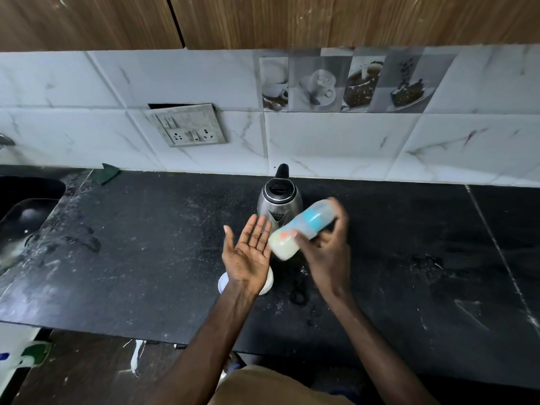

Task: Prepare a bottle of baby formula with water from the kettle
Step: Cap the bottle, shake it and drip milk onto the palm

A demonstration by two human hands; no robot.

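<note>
A person's right hand [330,247] grips a motion-blurred baby bottle [304,229], tilted over the dark surface [146,258], its milky end just beside the flat, upturned palm of the left hand [248,252]; the steel kettle [279,200] stands just behind.

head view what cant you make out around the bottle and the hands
- Bottle: motion blur; the right hand grips it, but its markings, and which end faces the left hand, are unreadable.
- Round white thing on the counter: mostly hidden under the left hand and wrist.
- Kettle: lower front hidden behind bottle and hands; the inside is too dark to show any water.
- Sink: cut off by the left edge.
</note>
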